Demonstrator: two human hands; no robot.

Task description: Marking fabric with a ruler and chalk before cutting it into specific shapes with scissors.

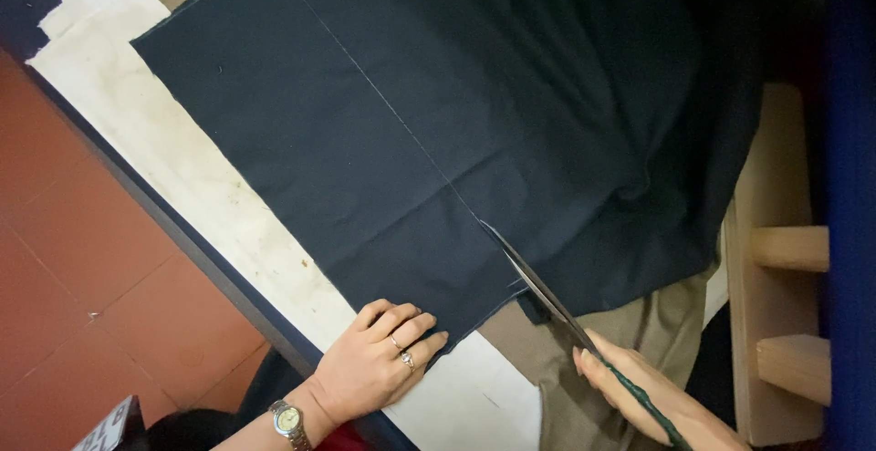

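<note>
Cutting into a sheet of dark navy fabric [438, 123], a pair of scissors [538, 291] is gripped in the right hand [639, 392] at the near right, fingers wrapped round the dark handle, with the blades entering the cloth's near edge along a faint chalk line [365, 77] that runs toward the far left. The left hand [374, 360] lies flat with fingers spread, grasping nothing, pressing the fabric's near corner; it wears rings and a wristwatch [287, 419]. Beneath the fabric lies a pale, stained table cover [182, 159] and some khaki cloth [547, 369]. Red floor tiles [82, 259] show left; a wooden frame [776, 278] stands right.
</note>
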